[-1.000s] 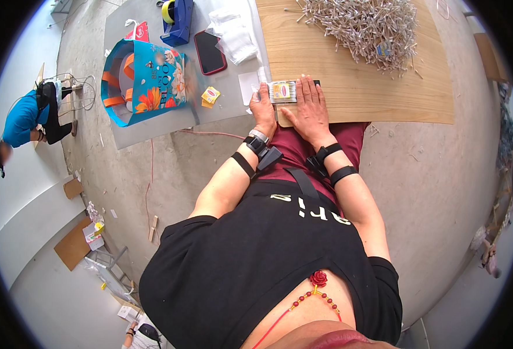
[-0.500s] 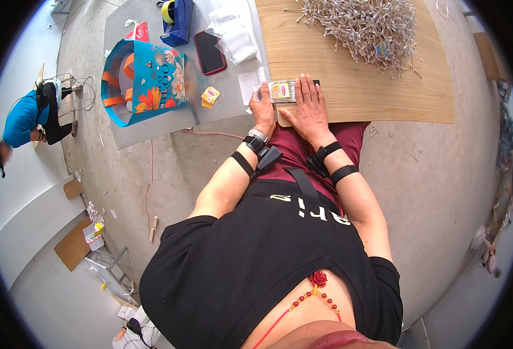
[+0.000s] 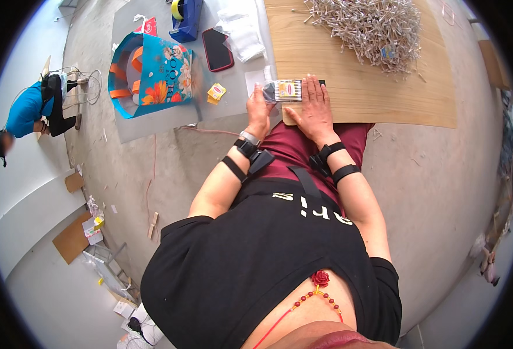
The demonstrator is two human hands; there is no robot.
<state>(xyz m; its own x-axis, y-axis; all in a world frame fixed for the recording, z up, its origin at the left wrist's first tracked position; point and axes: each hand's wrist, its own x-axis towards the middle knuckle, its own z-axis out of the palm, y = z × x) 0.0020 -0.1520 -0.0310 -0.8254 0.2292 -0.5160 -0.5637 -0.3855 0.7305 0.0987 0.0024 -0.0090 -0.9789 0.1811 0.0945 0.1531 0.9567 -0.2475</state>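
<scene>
At the near edge of the wooden board lies a flat clear pack of cotton swabs (image 3: 296, 91) with a yellow-and-white label card in its middle. My right hand (image 3: 314, 111) rests flat over the pack's right end, fingers stretched out and thumb apart. At the other end, the fingers of my left hand (image 3: 258, 113) are closed on the greyish clear plastic (image 3: 270, 93) at the pack's left end; the fingertips are partly hidden. A big heap of loose cotton swabs (image 3: 367, 29) covers the far part of the board.
Left of the board, a grey tabletop (image 3: 227, 113) holds a blue floral bag (image 3: 160, 75), a tape dispenser (image 3: 188, 23), a phone (image 3: 217, 49), clear plastic bags (image 3: 242, 35) and small yellow cards (image 3: 215, 93). Another person (image 3: 27, 116) sits far left.
My left hand has slid left, away from the label card, exposing more of the plastic at that end. My right hand stays on the pack. The whole view has shifted slightly.
</scene>
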